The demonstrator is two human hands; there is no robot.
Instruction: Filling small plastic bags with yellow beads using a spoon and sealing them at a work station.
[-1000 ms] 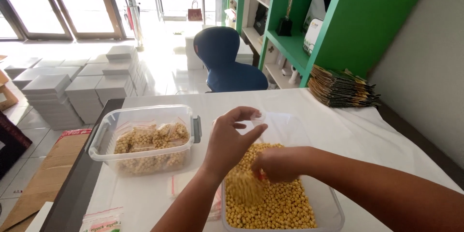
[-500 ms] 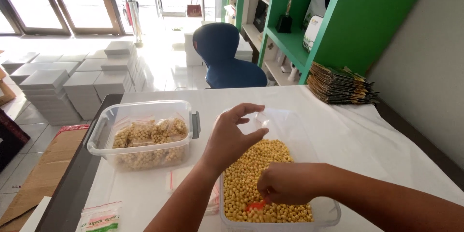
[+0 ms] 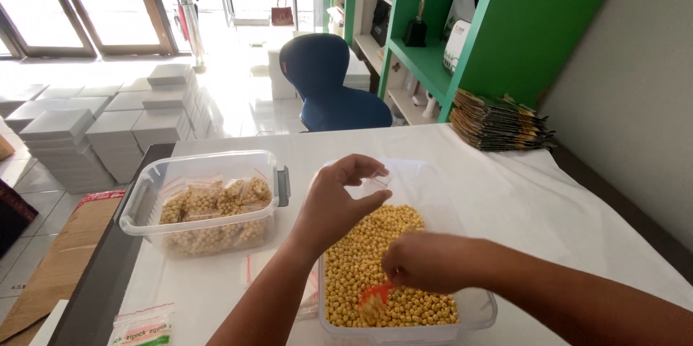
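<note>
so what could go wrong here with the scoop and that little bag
The orange scoop in the right hand looks heaped with chickpeas, so some may roll off onto the white table. The small clear bag in the left hand has a narrow mouth pinched by the fingers; pouring could miss it.

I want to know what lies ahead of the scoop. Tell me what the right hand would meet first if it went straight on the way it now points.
The right hand points leftward and down, its red scoop already among the yellow beans. Going on, it would likely dig through them to the near-left wall of the clear tub, though depth is hard to judge.
</note>
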